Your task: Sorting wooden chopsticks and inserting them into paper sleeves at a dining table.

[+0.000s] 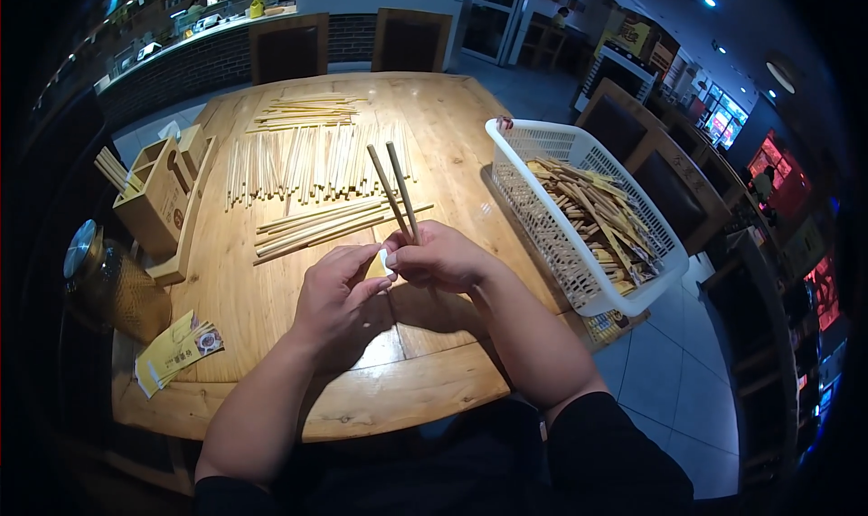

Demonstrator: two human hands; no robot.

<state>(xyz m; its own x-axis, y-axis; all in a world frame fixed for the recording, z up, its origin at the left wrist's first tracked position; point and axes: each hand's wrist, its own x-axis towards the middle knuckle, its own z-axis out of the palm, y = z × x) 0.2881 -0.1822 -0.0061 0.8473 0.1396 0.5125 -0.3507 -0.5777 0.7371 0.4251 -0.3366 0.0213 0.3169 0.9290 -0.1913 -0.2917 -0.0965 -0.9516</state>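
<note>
Over the near middle of the wooden table (434,358), my right hand (445,255) is closed on a pair of chopsticks (395,186), which stand up slanting from the fist with their tips slightly apart. My left hand (330,285) pinches a small yellow and white paper sleeve (377,265) against the right fingertips. Much of that sleeve is hidden by the fingers. Just beyond my hands lies a loose bunch of chopsticks (330,225). Behind it, many bare chopsticks (312,163) lie side by side, and another bunch (306,111) lies crosswise farther back.
A white plastic basket (545,222) at the right holds many chopsticks in yellow sleeves (597,213). At the left stand a wooden caddy (155,204), a lidded jar (117,285) and a fanned stack of yellow paper sleeves (176,355). Chairs (411,41) stand beyond the table.
</note>
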